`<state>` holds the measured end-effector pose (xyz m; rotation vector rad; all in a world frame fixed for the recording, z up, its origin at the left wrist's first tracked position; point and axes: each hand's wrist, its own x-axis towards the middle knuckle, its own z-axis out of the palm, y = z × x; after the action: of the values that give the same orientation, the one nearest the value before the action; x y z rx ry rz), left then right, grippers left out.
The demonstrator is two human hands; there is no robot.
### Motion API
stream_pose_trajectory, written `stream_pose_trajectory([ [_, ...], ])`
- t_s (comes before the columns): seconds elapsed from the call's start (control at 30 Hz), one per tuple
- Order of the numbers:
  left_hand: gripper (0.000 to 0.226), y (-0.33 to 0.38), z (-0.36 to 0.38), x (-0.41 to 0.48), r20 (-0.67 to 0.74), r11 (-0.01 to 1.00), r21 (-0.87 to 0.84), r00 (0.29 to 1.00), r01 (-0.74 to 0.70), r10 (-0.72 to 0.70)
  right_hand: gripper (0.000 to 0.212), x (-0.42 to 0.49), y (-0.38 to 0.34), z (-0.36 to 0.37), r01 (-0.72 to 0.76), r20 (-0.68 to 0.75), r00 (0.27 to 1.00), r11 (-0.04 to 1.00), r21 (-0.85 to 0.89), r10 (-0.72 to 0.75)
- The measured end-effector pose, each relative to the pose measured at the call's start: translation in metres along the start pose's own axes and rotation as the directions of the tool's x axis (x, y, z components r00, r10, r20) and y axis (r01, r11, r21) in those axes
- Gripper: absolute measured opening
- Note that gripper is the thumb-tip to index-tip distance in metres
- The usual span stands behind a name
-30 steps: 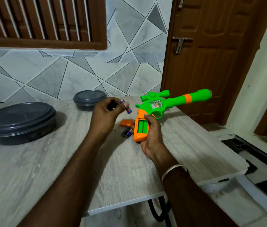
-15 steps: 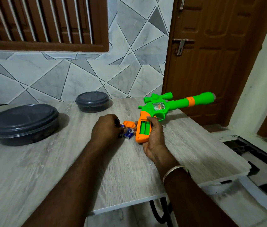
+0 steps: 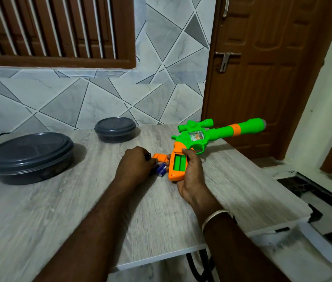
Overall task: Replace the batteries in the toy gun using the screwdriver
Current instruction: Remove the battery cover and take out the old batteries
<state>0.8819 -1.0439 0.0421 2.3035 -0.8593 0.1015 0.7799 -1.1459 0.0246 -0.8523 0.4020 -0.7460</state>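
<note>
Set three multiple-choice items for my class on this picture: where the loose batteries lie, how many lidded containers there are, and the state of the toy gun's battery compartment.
1. Where do the loose batteries lie?
A) in the compartment
B) on the table between the hands
C) on a lid

2. How many dark lidded containers stand on the table?
A) one
B) two
C) three

3. The toy gun's battery compartment is
A) screwed shut
B) taped over
C) open

Key: 1 B, they lie between the left hand and the right hand. 2 B, a large container and a small container. 3 C, the orange cover lies beside the grip, with the green slots showing.
</note>
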Motion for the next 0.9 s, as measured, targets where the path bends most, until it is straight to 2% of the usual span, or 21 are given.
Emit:
stream_pose_trajectory([
  [0.33, 0.022, -0.001, -0.014, -0.002, -0.186, 0.966, -0.259, 0.981, 0.003, -0.053, 0.035, -0.001, 0.003, 0.002, -0.02, -0.051, 0.998, 1.0, -0.008, 0.02],
  [0.43, 0.029, -0.001, -0.016, -0.004, -0.125, 0.927, -0.373, 0.988, 0.034, -0.086, 0.031, 0.002, 0.003, 0.0, -0.019, -0.032, 0.999, 1.0, -0.02, 0.018],
  [0.5, 0.021, 0.0, -0.016, -0.006, -0.075, 0.903, -0.428, 0.994, 0.038, -0.078, 0.031, 0.003, 0.001, -0.001, -0.015, -0.019, 1.0, 1.0, -0.017, 0.015],
  [0.6, 0.009, 0.0, -0.021, -0.008, -0.032, 0.946, -0.306, 0.995, -0.102, 0.096, 0.03, 0.002, 0.001, 0.0, -0.009, -0.019, 1.0, 1.0, -0.024, 0.009],
  [0.7, 0.011, 0.002, -0.033, -0.012, 0.122, 0.961, -0.185, 0.966, -0.204, 0.228, 0.032, 0.002, 0.003, 0.001, -0.009, -0.027, 1.0, 1.0, -0.029, 0.008],
  [0.8, 0.014, 0.003, -0.036, -0.014, 0.261, 0.971, -0.06, 0.935, -0.232, 0.239, 0.033, 0.004, 0.003, -0.001, 0.002, -0.03, 1.0, 0.999, -0.039, -0.003],
  [0.9, 0.016, 0.003, -0.032, -0.017, 0.348, 0.977, 0.038, 0.919, -0.209, 0.183, 0.037, 0.005, 0.004, -0.002, 0.005, -0.01, 1.0, 0.999, -0.038, -0.006],
])
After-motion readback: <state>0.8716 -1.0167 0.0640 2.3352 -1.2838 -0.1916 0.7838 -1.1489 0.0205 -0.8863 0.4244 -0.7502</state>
